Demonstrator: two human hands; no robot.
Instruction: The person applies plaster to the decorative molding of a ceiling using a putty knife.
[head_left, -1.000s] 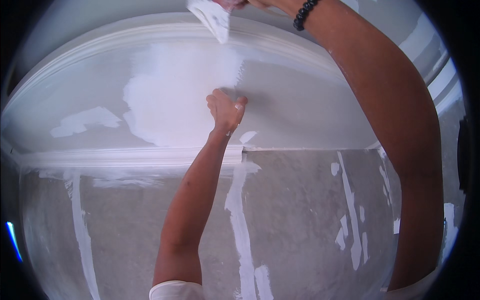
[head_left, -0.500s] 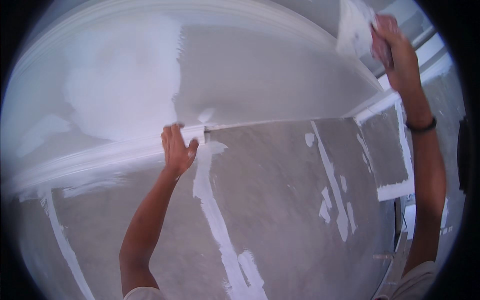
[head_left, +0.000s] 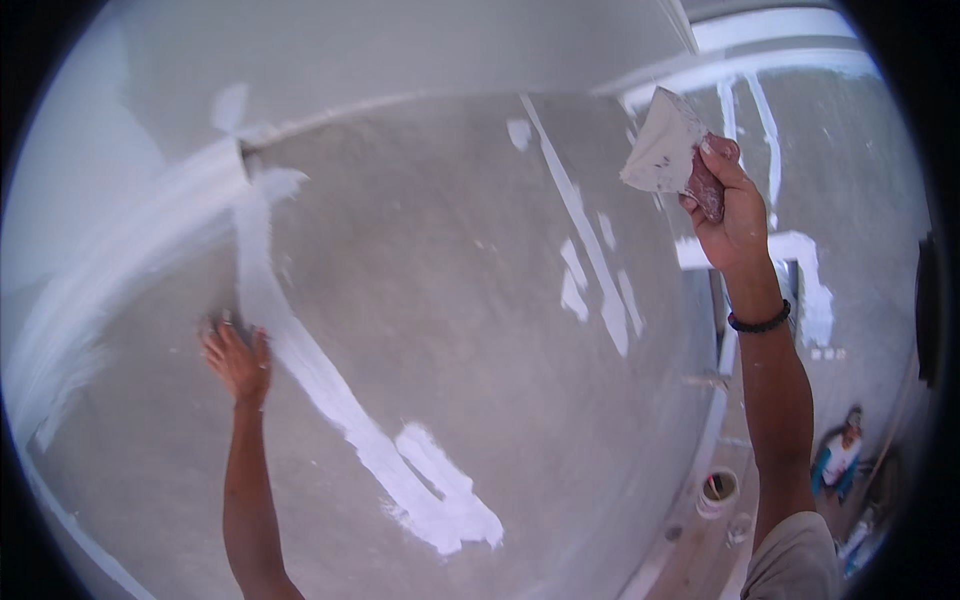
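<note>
In my raised right hand (head_left: 735, 225) is a putty knife (head_left: 665, 145), its broad blade coated white. My fingers and thumb wrap its dark red handle, and the blade points up and left, in front of the far end of the wall. My left hand (head_left: 238, 362) has its fingers spread at the grey wall (head_left: 420, 230), holding nothing. Whether the palm presses on the wall I cannot tell. Above that hand runs a white cornice moulding (head_left: 150, 210), which ends at a cut edge. A white filler strip (head_left: 340, 405) slants down the wall from there.
Overhead is the pale ceiling (head_left: 430, 45). More white filler streaks (head_left: 580, 220) mark the wall toward the corner. Far below on the right stand a bucket (head_left: 716, 492) and a person (head_left: 837, 462). A white-edged opening (head_left: 805, 262) shows behind my right forearm.
My left hand has come off the cornice moulding and down to the wall. My right hand has lowered with the putty knife. The view has swung right and down, bringing the floor in.
</note>
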